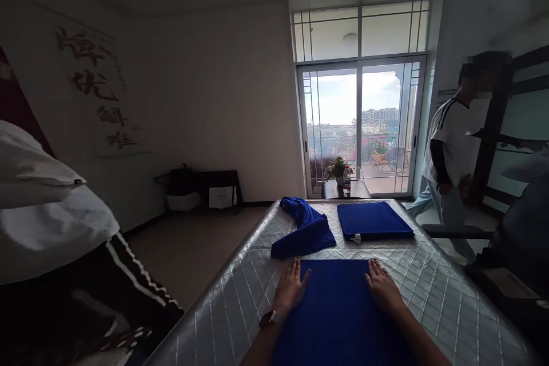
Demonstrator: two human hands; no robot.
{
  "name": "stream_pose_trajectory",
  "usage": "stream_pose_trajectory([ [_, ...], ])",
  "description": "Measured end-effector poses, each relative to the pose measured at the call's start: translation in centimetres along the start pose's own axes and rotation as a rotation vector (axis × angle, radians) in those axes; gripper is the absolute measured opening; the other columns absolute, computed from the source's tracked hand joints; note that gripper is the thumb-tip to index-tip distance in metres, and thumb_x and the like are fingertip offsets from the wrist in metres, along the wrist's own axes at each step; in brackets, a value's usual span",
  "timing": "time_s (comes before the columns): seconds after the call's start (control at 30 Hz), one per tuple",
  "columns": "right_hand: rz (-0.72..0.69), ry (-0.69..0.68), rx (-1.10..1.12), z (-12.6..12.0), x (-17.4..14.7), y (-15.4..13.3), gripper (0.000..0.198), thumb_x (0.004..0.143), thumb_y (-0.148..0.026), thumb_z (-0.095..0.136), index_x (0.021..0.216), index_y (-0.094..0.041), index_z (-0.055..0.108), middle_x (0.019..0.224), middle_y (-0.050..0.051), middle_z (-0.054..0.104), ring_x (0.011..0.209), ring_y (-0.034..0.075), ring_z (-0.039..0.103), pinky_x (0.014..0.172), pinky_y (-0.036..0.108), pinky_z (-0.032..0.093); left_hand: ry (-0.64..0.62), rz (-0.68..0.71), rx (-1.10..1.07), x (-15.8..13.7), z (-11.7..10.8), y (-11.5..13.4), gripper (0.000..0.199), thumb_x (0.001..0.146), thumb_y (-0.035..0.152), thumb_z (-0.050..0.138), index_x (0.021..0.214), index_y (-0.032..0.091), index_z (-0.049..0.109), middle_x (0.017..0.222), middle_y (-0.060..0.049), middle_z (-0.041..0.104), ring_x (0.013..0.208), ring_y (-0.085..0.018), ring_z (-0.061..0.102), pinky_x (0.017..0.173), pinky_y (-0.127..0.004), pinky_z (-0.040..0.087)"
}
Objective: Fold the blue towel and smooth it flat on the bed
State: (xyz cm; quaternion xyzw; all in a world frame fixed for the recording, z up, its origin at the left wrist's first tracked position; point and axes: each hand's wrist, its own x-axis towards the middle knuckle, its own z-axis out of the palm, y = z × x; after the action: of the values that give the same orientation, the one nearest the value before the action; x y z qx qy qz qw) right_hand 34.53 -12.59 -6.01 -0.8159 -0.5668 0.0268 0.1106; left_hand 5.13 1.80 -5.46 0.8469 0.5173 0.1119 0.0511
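A blue cloth (337,309) lies flat on the silver quilted table cover (240,297) right in front of me, its near end running out of the picture. My left hand (290,286) rests on its left edge near the far corner, fingers stretched forward. On the opposite edge lies my right hand (381,285), also flat with the fingers extended. Beyond them sits a neatly folded blue cloth (373,219) with a small white tag (355,238) at its near edge. To its left is a crumpled blue garment (306,229), loosely bunched.
A person in white and black (51,211) stands close by the table's left side. Another person (454,131) is at the right, near the glass sliding door (360,126). A small dark table (330,190) with a plant (338,167) and a bottle (347,180) stands beyond.
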Motion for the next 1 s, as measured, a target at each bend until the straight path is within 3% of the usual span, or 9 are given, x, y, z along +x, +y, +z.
stream_pose_trajectory([
  [0.13, -0.001, 0.009, -0.007, 0.1, -0.1, -0.1, 0.068, 0.101, -0.038, 0.019, 0.159, -0.004, 0.026, 0.166, 0.011, 0.02, 0.155, 0.02, 0.012, 0.125, 0.038, 0.012, -0.071, -0.011, 0.056, 0.3, -0.8, 0.1, 0.087, 0.099, 0.065, 0.006, 0.157, 0.005, 0.03, 0.164, -0.017, 0.024, 0.153, -0.028, 0.027, 0.124, -0.045, 0.023],
  [0.23, -0.005, 0.007, -0.016, 0.0, -0.2, -0.3, 0.068, 0.101, -0.038, 0.019, 0.159, -0.002, 0.026, 0.166, 0.012, 0.02, 0.155, 0.021, 0.013, 0.125, 0.039, 0.012, -0.075, -0.023, 0.079, 0.9, -1.7, 1.6, 0.089, 0.099, 0.064, 0.006, 0.154, 0.001, 0.035, 0.162, -0.022, 0.03, 0.152, -0.033, 0.029, 0.124, -0.052, 0.022],
  [0.33, -0.004, 0.009, 0.007, -0.1, -0.2, -0.4, 0.068, 0.101, -0.037, 0.019, 0.159, -0.002, 0.026, 0.166, 0.012, 0.019, 0.155, 0.02, 0.012, 0.125, 0.038, 0.012, -0.047, 0.049, 0.075, 1.3, -1.8, 5.9, 0.091, 0.098, 0.066, 0.008, 0.155, 0.001, 0.035, 0.162, -0.022, 0.029, 0.153, -0.035, 0.025, 0.125, -0.053, 0.019],
  [0.43, 0.002, 0.008, 0.02, -0.1, -0.3, -0.4, 0.068, 0.101, -0.036, 0.018, 0.159, -0.002, 0.026, 0.166, 0.012, 0.02, 0.155, 0.02, 0.012, 0.125, 0.038, 0.013, -0.053, 0.245, 0.03, 1.0, -0.3, 12.4, 0.081, 0.1, 0.064, 0.01, 0.157, 0.012, 0.035, 0.164, -0.011, 0.032, 0.153, -0.025, 0.026, 0.126, -0.042, 0.023],
  [0.53, -0.038, -0.007, -0.003, 0.0, -0.4, -0.1, 0.066, 0.098, -0.03, 0.024, 0.159, -0.004, 0.026, 0.166, 0.011, 0.019, 0.155, 0.021, 0.012, 0.125, 0.039, 0.013, -0.045, 0.459, -0.063, 0.3, 2.1, 18.1, 0.071, 0.103, 0.056, 0.009, 0.159, 0.02, 0.033, 0.163, -0.006, 0.034, 0.153, -0.022, 0.026, 0.126, -0.044, 0.025],
  [0.63, -0.073, -0.02, -0.009, 0.0, -0.5, 0.1, 0.068, 0.096, -0.027, 0.03, 0.16, -0.005, 0.025, 0.167, 0.012, 0.016, 0.155, 0.023, 0.012, 0.125, 0.039, 0.012, -0.04, 0.504, -0.139, -0.2, 3.8, 20.5, 0.07, 0.104, 0.051, 0.005, 0.159, 0.018, 0.03, 0.163, -0.009, 0.034, 0.154, -0.024, 0.025, 0.126, -0.049, 0.026],
  [0.77, -0.047, -0.015, 0.018, -0.3, -0.6, -0.1, 0.066, 0.099, -0.03, 0.022, 0.159, -0.002, 0.025, 0.167, 0.013, 0.016, 0.155, 0.023, 0.011, 0.125, 0.038, 0.012, -0.061, 0.411, -0.099, -0.1, 4.1, 18.3, 0.075, 0.103, 0.055, 0.006, 0.158, 0.011, 0.033, 0.164, -0.011, 0.032, 0.154, -0.024, 0.022, 0.128, -0.046, 0.022],
  [1.0, -0.003, 0.02, 0.022, -0.4, -0.6, -0.6, 0.066, 0.101, -0.034, 0.018, 0.159, -0.003, 0.027, 0.166, 0.01, 0.017, 0.155, 0.02, 0.014, 0.125, 0.037, 0.012, -0.056, 0.213, 0.073, 0.9, 2.1, 7.6, 0.077, 0.102, 0.055, 0.005, 0.158, 0.01, 0.031, 0.165, -0.011, 0.028, 0.154, -0.026, 0.022, 0.127, -0.046, 0.022],
])
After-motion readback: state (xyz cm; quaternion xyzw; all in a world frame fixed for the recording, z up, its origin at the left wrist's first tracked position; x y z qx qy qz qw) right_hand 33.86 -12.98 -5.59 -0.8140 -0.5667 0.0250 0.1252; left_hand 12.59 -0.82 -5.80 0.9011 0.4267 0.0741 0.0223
